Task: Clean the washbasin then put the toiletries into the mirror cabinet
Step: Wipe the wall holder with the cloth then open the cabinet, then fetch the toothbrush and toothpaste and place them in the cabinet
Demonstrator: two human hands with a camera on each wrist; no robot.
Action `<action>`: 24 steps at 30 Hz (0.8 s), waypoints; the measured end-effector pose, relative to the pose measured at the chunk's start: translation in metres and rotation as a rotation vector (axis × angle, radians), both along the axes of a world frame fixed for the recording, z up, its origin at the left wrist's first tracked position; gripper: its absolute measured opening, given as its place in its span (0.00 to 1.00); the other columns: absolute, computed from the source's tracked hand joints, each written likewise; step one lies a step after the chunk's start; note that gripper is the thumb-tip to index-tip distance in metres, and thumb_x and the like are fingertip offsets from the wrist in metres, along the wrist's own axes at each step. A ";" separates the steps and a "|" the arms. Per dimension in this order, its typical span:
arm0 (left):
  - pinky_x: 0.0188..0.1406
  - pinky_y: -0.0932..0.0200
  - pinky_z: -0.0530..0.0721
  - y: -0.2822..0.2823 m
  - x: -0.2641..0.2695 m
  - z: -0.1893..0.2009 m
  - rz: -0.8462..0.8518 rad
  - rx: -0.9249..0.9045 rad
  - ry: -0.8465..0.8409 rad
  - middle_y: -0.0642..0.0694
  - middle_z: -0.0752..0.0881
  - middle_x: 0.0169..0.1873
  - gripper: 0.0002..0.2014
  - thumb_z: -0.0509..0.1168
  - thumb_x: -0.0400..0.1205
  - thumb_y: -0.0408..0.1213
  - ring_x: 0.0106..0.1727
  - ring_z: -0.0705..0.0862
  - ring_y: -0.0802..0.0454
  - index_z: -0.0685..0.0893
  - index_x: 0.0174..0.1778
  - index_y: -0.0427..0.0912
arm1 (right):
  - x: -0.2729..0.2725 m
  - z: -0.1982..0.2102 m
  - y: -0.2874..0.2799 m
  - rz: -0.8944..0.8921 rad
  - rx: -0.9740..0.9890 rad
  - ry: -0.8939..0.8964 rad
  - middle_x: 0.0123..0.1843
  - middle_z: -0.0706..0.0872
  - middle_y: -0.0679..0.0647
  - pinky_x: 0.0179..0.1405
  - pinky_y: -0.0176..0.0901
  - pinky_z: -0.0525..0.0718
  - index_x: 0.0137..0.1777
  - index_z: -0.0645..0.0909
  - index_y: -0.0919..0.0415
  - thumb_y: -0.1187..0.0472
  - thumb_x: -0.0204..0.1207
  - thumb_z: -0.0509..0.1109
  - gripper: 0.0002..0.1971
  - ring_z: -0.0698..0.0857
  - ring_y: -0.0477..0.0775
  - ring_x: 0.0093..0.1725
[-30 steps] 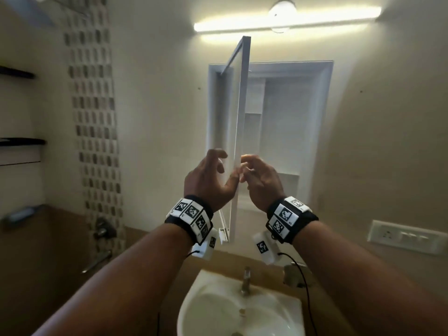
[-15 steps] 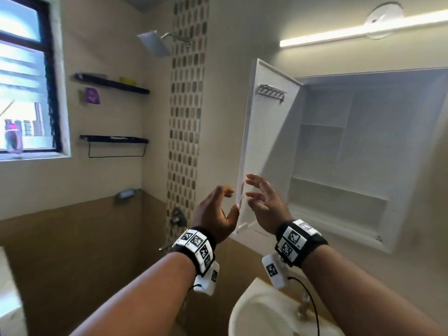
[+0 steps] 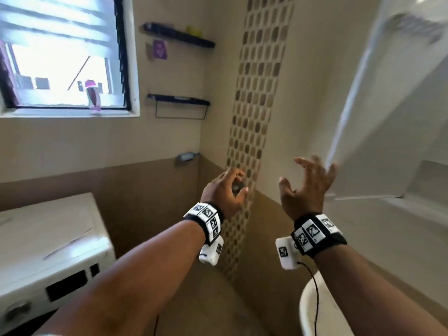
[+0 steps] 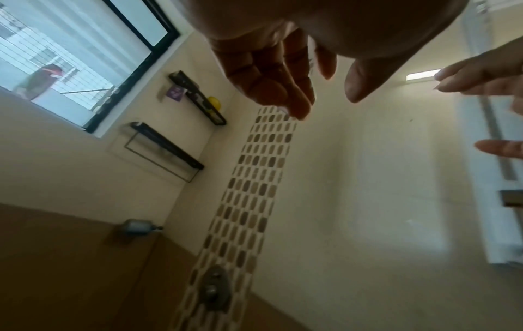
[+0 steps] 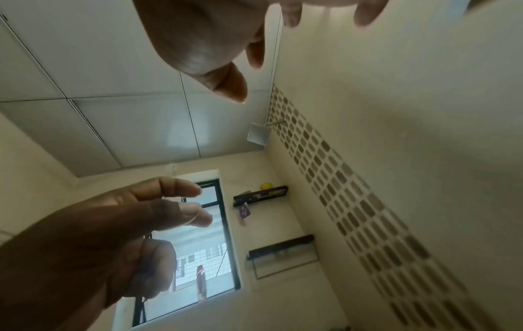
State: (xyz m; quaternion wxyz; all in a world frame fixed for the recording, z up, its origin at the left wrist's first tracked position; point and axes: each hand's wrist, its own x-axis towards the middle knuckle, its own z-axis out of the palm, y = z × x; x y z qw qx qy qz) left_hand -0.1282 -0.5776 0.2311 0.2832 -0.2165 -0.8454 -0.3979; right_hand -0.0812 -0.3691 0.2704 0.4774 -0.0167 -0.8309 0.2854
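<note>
The white mirror cabinet door [image 3: 368, 112] stands swung open at the right, with a cabinet shelf [image 3: 434, 183] behind it. My right hand [image 3: 303, 175] is raised with spread fingers just left of the door's lower corner; whether it touches the door I cannot tell. My left hand [image 3: 238, 184] hangs in the air in front of the mosaic tile strip [image 3: 254, 105], fingers loosely curled and empty. The left wrist view shows the left hand [image 4: 283, 74] holding nothing. Only a sliver of the white washbasin [image 3: 306, 309] shows at the bottom right. No toiletries are in either hand.
A white washing machine [image 3: 48, 248] stands at lower left under the window [image 3: 65, 57], with a bottle [image 3: 93, 95] on the sill. Two black wall shelves [image 3: 179, 35] [image 3: 179, 100] carry a yellow item and a purple sachet [image 3: 160, 49]. A shower valve [image 4: 215, 289] sits in the tile strip.
The cabinet door has swung wide open to the left. Both hands have come off its edge and moved apart, and my head has turned left toward the window.
</note>
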 end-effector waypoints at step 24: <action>0.63 0.52 0.83 -0.345 -0.028 -0.213 0.868 -0.230 -0.857 0.54 0.84 0.67 0.23 0.69 0.77 0.56 0.65 0.85 0.48 0.80 0.68 0.58 | -0.233 -0.218 -0.375 1.040 0.444 -0.747 0.67 0.82 0.49 0.69 0.42 0.66 0.66 0.81 0.47 0.49 0.71 0.77 0.23 0.75 0.56 0.71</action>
